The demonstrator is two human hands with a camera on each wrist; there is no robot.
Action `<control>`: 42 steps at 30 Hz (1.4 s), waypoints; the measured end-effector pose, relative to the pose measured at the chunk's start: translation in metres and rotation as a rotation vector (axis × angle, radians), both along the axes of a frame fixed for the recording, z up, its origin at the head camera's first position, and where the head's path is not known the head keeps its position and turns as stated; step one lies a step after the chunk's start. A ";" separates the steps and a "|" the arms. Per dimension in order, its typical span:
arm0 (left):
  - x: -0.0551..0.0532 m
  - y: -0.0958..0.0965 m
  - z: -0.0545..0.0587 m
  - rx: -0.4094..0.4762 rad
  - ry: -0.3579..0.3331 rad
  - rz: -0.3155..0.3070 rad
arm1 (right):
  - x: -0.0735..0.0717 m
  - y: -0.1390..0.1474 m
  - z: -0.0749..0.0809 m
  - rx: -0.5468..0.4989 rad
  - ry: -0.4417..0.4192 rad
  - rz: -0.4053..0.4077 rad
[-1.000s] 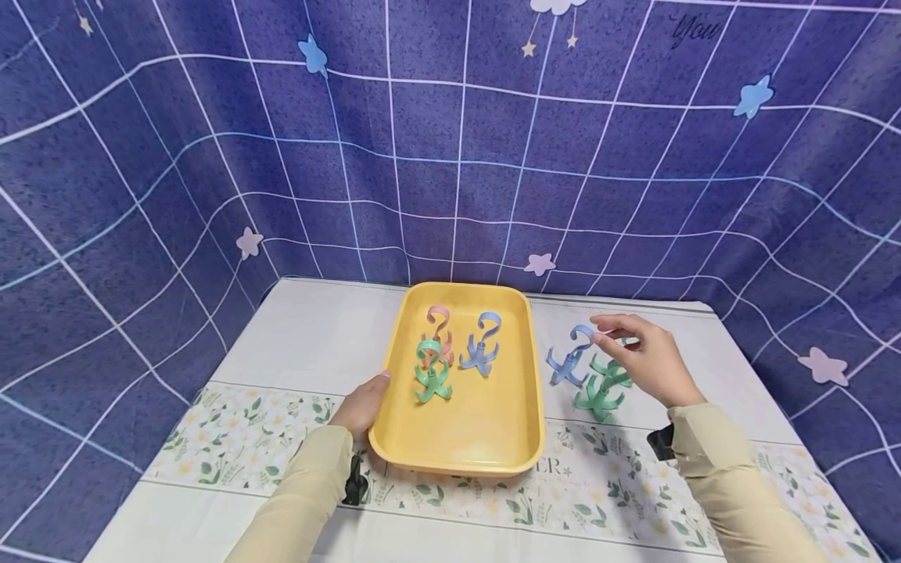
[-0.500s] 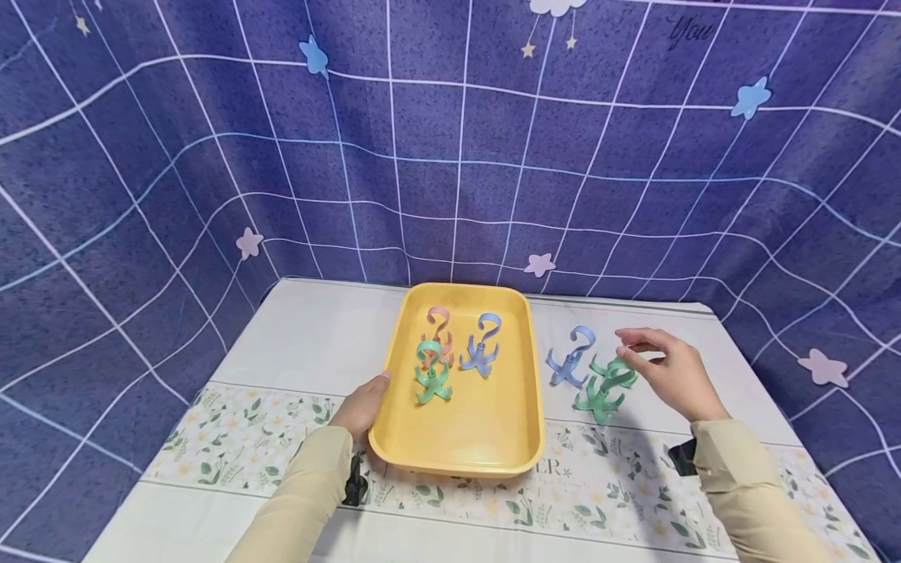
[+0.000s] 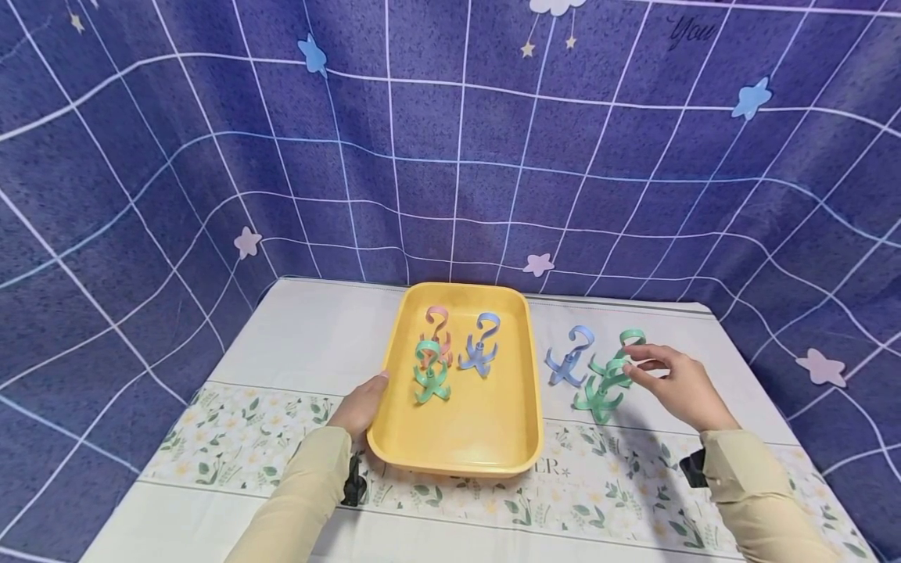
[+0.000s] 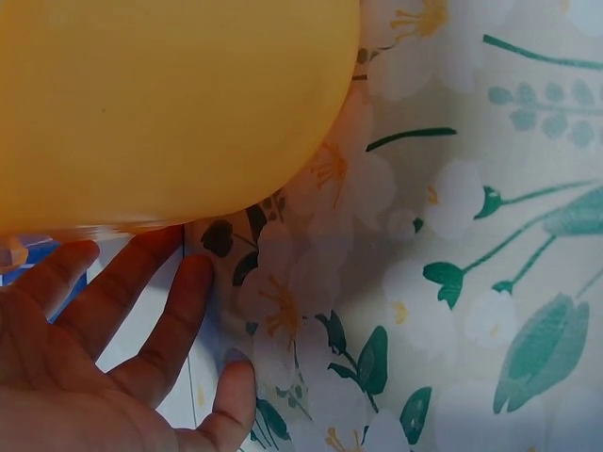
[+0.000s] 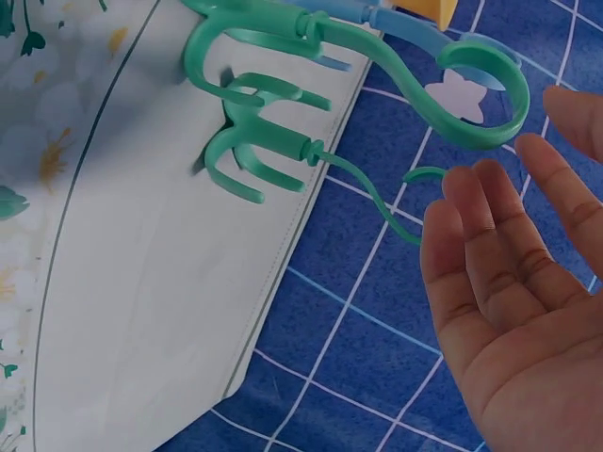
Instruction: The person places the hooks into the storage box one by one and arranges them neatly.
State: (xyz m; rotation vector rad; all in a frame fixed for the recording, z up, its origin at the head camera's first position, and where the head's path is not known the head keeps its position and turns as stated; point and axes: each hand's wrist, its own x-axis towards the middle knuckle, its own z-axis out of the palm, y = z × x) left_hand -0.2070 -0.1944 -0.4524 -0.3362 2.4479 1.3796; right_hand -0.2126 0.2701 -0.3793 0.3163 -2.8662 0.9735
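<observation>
My left hand (image 3: 364, 403) is at the left side of a yellow tray (image 3: 457, 461), its thumb by the rim. In the left wrist view its extended fingers (image 4: 155, 320) reach up to the tray's outer wall. Inside the tray are three clawed hanging hooks: pink (image 3: 446, 340), blue (image 3: 479, 357) and green (image 3: 432, 385). My right hand (image 3: 679, 383) hovers beside two green hooks, a front one (image 3: 598, 402) and a back one (image 3: 632, 334). Its thumb and fingers are apart around the front hook's curl, holding nothing in the right wrist view.
Between the tray and the green hooks a blue hook (image 3: 566, 367) stands on the table. A white tablecloth (image 3: 317, 328) with a floral band covers the table. Dark blue curtain (image 3: 450, 156) with a grid pattern hangs behind and along the sides.
My right hand has drawn away from the loose blue hook, moving right and then down to the green hooks. The back green hook's curl now shows. My left hand and the tray stay put.
</observation>
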 end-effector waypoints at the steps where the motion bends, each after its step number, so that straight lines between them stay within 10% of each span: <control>1: 0.000 0.000 0.000 0.000 -0.002 0.002 | 0.000 0.000 0.000 -0.002 0.001 0.002; 42: 0.006 0.003 0.008 -0.023 0.003 0.002 | -0.004 -0.002 -0.015 0.014 0.023 0.028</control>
